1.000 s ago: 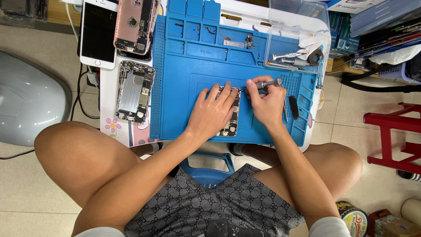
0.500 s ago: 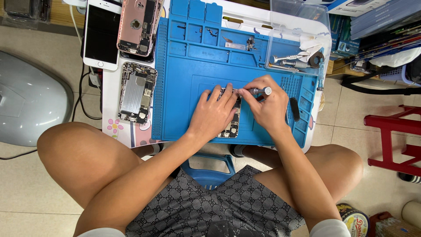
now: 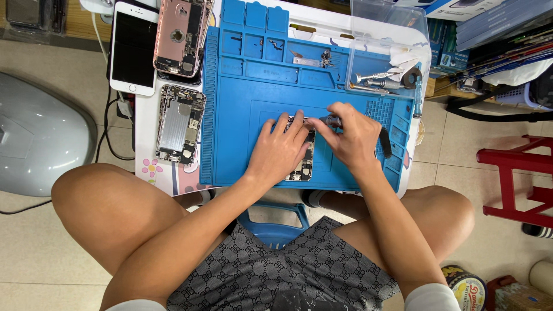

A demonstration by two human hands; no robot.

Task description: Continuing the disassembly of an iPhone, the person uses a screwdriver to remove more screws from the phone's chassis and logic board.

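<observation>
The left hand (image 3: 277,151) presses flat on opened dark phone body (image 3: 303,164) (w/ bare circuit parts showing) on blue silicone mat (image 3: 259,86); right hand (image 3: 352,137) pinches a thin silver screwdriver (image 3: 322,120).

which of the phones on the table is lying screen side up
The white phone at the far left edge, its dark glass screen facing up. The rose-gold phone beside it shows its back, and the opened phone below shows bare internals.

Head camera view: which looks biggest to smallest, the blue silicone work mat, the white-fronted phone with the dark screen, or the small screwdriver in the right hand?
1. Blue silicone work mat, by far.
2. White-fronted phone with dark screen.
3. Small screwdriver, partly hidden by the right hand.
</observation>
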